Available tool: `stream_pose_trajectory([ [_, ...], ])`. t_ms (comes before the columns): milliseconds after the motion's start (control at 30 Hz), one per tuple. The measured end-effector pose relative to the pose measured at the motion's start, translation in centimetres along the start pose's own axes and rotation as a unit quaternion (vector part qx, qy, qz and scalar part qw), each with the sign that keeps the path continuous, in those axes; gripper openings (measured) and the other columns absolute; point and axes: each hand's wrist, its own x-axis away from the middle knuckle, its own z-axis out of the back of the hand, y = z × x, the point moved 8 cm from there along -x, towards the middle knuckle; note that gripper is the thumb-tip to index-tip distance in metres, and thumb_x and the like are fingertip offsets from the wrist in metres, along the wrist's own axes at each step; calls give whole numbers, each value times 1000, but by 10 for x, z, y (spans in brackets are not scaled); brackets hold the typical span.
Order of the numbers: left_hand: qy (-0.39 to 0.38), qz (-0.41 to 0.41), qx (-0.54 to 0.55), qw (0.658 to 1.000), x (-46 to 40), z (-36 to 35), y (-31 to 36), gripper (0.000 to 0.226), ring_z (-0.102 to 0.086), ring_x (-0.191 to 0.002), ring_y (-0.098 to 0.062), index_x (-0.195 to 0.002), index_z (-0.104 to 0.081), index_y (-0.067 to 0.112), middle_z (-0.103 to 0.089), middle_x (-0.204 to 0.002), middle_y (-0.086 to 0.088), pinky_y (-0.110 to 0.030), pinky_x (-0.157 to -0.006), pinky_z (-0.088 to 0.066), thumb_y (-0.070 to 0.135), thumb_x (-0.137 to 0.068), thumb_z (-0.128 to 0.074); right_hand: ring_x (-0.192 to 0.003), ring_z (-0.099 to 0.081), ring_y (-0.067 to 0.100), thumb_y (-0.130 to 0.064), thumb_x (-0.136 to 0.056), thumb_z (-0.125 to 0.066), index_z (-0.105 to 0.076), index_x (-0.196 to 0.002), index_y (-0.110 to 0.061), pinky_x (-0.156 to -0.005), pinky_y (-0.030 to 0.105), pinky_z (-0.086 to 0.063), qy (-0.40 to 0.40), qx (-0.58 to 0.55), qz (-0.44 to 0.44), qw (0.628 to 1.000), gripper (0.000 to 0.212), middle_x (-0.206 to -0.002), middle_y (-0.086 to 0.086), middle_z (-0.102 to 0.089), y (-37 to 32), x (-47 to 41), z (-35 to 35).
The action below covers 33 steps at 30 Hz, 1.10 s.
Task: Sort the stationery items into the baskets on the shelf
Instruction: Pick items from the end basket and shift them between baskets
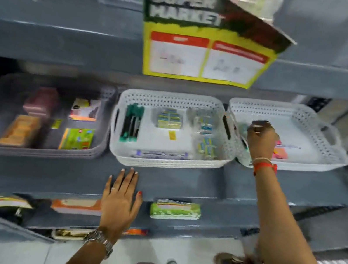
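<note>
Lower centre of frame: left hand (121, 199) lies flat, fingers spread, palm down on the front edge of the grey shelf (183, 179); it holds nothing.

Just right of it, on the lower ledge: green-and-white packet (175, 210), still unsorted. Judged light and boxy with a stiff card wrap; best pinched across its short sides.

Mid-frame, centre: middle white basket (218, 107), perforated, holding green markers (132, 122) at its left, clear blister packs and a pen along the front.

Right of centre: right hand (260, 139) reaches over the left end of the right white basket (330, 125), fingers curled around something dark; motion blur, so cannot tell what, or whether it is truly gripped. Pink sticky notes (280, 152) lie beside it, light and flimsy.

Left: grey basket (105, 97), blurred contents.

Upper centre: yellow supermarket sign (206, 45).
</note>
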Motion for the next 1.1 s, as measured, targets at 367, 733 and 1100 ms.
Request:
stream_pose_trajectory([
  [367,36,56,-14,998,-9,-18,46,55,-52,-123,-31,-125,-60,6,-59,-130,-13,-45,-106,-26,36,-88,-33,-120,-51,38,-23,-76,-69,-54,-123,-3,-102,43,-44,-210,232,5,950,53,-127,21,-58,50,-70,-31],
  [733,-5,66,-1,998,-5,-16,43,67,-46,-129,-27,-132,-54,11,-54,-137,-6,-39,-110,-23,49,-96,-13,-108,-59,34,-48,-64,-74,-57,-113,-8,-87,37,-48,-171,326,-4,930,66,-112,16,-65,46,-69,-28],
  [1100,-38,22,6,999,2,-12,37,64,-37,-132,-20,-134,-52,13,-52,-139,-4,-32,-114,-11,48,-97,-13,-109,-51,36,-29,-67,-63,-68,-97,-8,-81,37,-43,-34,233,-28,971,37,-95,22,-69,15,-44,8],
])
